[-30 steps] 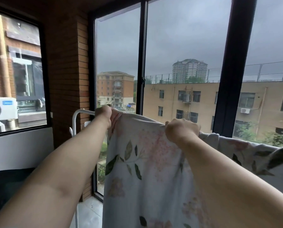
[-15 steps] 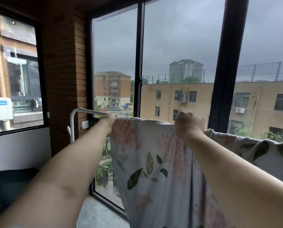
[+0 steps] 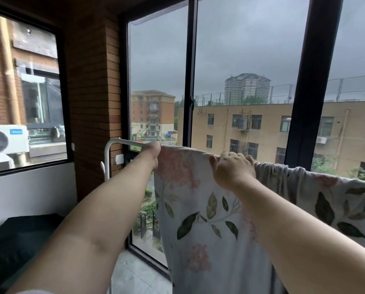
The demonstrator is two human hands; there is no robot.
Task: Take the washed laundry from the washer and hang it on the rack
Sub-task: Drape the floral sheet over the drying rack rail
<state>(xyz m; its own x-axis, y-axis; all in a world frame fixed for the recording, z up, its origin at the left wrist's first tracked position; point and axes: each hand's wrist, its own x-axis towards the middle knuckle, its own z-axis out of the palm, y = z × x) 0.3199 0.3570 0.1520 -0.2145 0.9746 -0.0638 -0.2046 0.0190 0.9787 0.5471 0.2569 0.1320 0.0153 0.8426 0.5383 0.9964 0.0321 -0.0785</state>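
A pale sheet printed with pink flowers and green leaves hangs over the top bar of a white rack in front of the window. My left hand grips the sheet's left edge at the bar. My right hand rests on the sheet's top fold along the bar, fingers curled over it. To the right the sheet runs bunched along the bar. The washer is not in view.
Tall black-framed windows stand just behind the rack. A brick pillar rises left of it. A dark cushioned surface lies at the lower left under a side window. Pale floor tiles show below.
My left hand has pulled the sheet's edge to the left along the bar, spreading it. My right hand has loosened from a fist into curled fingers on top of the fold.
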